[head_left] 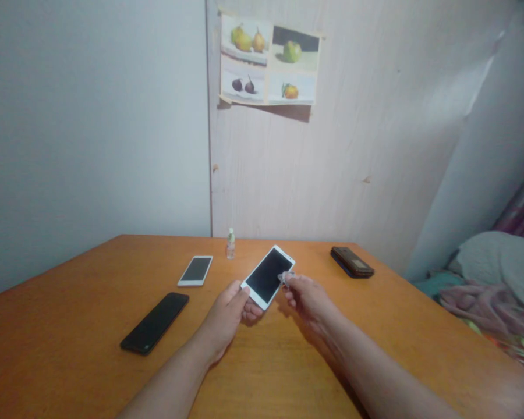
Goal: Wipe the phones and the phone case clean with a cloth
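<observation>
A white smartphone (267,280) with a dark screen is held tilted above the table. My left hand (232,309) is closed around its lower left end, thumb on the front edge and fingers underneath. My right hand (308,297) pinches a small crumpled pale cloth (283,278) at the right side of the screen. Whether it is fabric or paper is unclear, as the fingers cover most of it. Further left, a second white smartphone (195,271) lies face up. Nearer to me rests a black smartphone (155,323), also face up.
A small clear bottle (231,245) with a pale cap stands at the back of the wooden table (253,372). Dark stacked phone-like devices (351,262) lie at the right back. Walls rise behind, with a fruit poster (269,61). Rumpled bedding (498,291) is beyond the right edge.
</observation>
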A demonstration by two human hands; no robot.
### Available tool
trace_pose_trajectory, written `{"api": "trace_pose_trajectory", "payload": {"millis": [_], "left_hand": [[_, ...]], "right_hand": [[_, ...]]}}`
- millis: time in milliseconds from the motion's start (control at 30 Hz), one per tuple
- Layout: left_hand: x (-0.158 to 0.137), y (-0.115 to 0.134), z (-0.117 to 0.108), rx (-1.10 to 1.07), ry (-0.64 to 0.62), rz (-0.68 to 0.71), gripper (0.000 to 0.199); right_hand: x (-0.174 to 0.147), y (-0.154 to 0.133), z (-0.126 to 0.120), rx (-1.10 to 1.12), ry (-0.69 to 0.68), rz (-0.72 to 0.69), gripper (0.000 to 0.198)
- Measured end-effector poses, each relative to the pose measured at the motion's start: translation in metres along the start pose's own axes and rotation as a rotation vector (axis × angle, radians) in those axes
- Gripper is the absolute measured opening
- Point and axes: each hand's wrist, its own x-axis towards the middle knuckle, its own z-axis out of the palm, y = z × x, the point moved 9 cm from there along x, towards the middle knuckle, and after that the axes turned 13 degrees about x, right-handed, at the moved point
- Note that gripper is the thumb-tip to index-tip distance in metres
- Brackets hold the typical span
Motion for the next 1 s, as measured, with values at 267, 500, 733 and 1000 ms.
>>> {"api": "trace_pose_trajectory", "payload": {"millis": [267,500,733,1000], "left_hand": [[-0.003,0.005,-0.003,-0.002,-0.004,-0.006,0.036],[-0.002,0.000,0.005,-0.005,-0.052,-0.005,0.035],[-0.005,0.007,-0.004,-0.014,0.016,0.007,0.034],[-0.006,0.005,0.005,0.070,-0.017,0.009,0.031]], "right_hand": [[0.000,0.000,0.002,-0.082,0.029,-0.041,0.030],[0.003,-0.007,-0.010,0.010,0.076,-0.018,0.023],[-0.013,0.020,0.021,-0.058,-0.052,0.071,0.031],[-0.003,-0.001,-0.002,-0.014,0.067,0.004,0.030]]}}
